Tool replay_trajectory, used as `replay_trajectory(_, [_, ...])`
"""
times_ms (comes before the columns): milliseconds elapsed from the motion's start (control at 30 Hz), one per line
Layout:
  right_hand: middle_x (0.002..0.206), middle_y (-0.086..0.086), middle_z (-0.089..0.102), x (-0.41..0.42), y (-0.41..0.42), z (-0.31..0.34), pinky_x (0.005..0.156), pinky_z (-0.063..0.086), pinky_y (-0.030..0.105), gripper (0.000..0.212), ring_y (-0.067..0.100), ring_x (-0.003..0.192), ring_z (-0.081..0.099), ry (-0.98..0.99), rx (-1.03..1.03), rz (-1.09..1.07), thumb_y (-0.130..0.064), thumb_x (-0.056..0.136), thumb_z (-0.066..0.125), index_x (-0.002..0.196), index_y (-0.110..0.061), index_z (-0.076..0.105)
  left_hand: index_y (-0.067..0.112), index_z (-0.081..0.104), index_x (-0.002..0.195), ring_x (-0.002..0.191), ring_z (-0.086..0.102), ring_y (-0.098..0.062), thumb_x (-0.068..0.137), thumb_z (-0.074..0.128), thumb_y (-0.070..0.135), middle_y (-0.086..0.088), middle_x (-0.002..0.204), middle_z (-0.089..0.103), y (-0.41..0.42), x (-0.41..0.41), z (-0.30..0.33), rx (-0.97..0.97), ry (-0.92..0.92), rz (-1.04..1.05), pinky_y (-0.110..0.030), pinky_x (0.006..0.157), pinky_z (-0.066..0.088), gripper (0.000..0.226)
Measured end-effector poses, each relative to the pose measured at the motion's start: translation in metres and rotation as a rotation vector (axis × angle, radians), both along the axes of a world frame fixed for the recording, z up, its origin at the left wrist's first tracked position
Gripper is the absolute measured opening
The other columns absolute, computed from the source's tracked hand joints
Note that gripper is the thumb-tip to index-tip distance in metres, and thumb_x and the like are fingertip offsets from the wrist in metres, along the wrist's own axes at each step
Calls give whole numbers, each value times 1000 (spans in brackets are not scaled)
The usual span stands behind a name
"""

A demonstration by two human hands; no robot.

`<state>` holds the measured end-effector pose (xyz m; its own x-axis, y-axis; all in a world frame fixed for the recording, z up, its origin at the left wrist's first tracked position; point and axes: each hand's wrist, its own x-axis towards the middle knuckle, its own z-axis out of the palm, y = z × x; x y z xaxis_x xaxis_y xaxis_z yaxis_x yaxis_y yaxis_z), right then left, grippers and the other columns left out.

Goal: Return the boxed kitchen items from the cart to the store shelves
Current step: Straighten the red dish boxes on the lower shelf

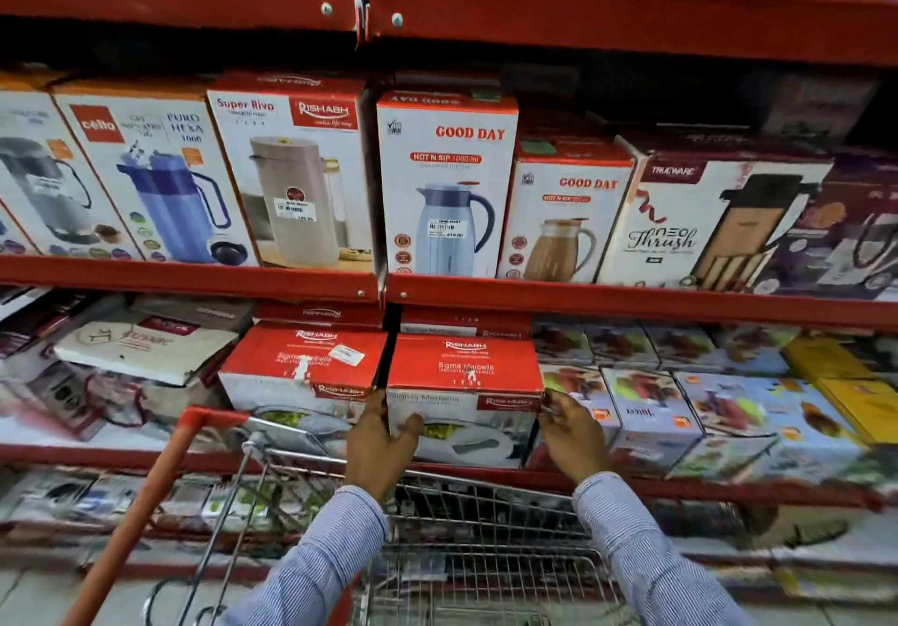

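Note:
A red-and-white Rishabh casserole box [464, 382] sits on the lower red shelf [680, 484], right beside a matching Rishabh box [301, 368] on its left. My left hand [381, 445] grips the box's left front edge, thumb across its face. My right hand [571, 433] holds its right front corner with the fingers curled around the side. The wire cart [466, 552] with its red handle [146, 504] stands directly below my arms; its basket looks bare of boxes where I can see it.
Upright flask and jug boxes [447, 188] fill the shelf above. Juicer boxes [651, 411] crowd the right of the held box, flat stacked boxes [141, 343] lie at the left. More goods sit on the lowest shelf behind the cart.

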<state>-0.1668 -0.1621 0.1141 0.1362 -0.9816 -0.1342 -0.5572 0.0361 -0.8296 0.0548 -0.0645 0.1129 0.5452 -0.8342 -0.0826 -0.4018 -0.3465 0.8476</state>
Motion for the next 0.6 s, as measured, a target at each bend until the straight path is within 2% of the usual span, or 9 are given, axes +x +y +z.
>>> replay_trajectory(100, [124, 7, 70, 1, 1, 0, 94, 46, 26, 36, 24, 115, 64, -13, -1, -8, -5, 93, 50, 125, -14, 64, 15, 38, 145, 103, 68, -25, 87, 68, 34, -5, 123, 68, -1, 0, -4, -25, 57, -16, -33, 87, 54, 68])
replay_trajectory(200, [122, 7, 71, 0, 3, -2, 100, 46, 28, 38, 23, 117, 63, -21, -6, -23, 0, 92, 49, 124, -12, 65, 20, 37, 145, 104, 67, -21, 85, 69, 38, -2, 127, 66, -3, 3, -10, -26, 103, -11, -39, 94, 55, 70])
replay_trajectory(233, [122, 7, 71, 0, 3, -2, 99, 46, 28, 38, 23, 117, 64, -19, -9, -22, 0, 92, 49, 124, -13, 65, 21, 37, 144, 103, 67, -20, 84, 68, 39, -1, 123, 68, -4, 4, -11, -25, 111, -11, -40, 93, 56, 70])
replay_trajectory(300, [123, 7, 70, 0, 5, 0, 98, 44, 25, 39, 23, 117, 63, -27, -11, -12, 1, 91, 49, 124, -13, 65, 20, 38, 144, 91, 68, -14, 85, 68, 38, 6, 102, 70, -4, 3, -10, -23, 125, -4, -33, 83, 58, 69])
replay_trajectory(367, [125, 7, 69, 0, 5, 1, 97, 42, 24, 39, 23, 118, 63, -37, 2, -5, 2, 92, 49, 126, -11, 64, 17, 39, 144, 73, 60, -3, 87, 68, 35, 16, 81, 60, -4, 1, -10, -29, 114, -2, -24, 71, 53, 66])
replay_trajectory(400, [125, 7, 69, 0, 5, 0, 98, 43, 24, 39, 23, 117, 63, -37, 9, 3, 1, 92, 49, 126, -12, 63, 16, 39, 143, 70, 55, 0, 88, 67, 33, 20, 78, 55, -4, 1, -10, -27, 113, 1, -23, 72, 50, 65])
replay_trajectory(467, [126, 5, 69, 0, 6, 1, 100, 44, 26, 39, 22, 117, 63, -39, 9, 31, -2, 93, 49, 127, -15, 63, 13, 36, 146, 73, 55, -4, 88, 67, 33, 19, 83, 54, -5, 0, -11, -27, 122, 14, -26, 79, 48, 68])
replay_trajectory(567, [127, 4, 66, -4, 7, 8, 96, 41, 22, 41, 20, 121, 60, -51, 22, 45, -3, 93, 50, 132, -12, 58, 13, 38, 145, 104, 64, -22, 84, 69, 37, 1, 115, 68, -6, -3, -13, -64, 162, 82, -39, 97, 53, 72])
replay_trajectory(600, [125, 3, 65, -7, 7, 10, 94, 40, 20, 43, 18, 119, 60, -45, 20, 41, -3, 93, 51, 135, -11, 56, 13, 41, 141, 111, 64, -26, 83, 70, 35, -6, 125, 66, -5, -8, -15, -102, 160, 130, -45, 99, 53, 68])
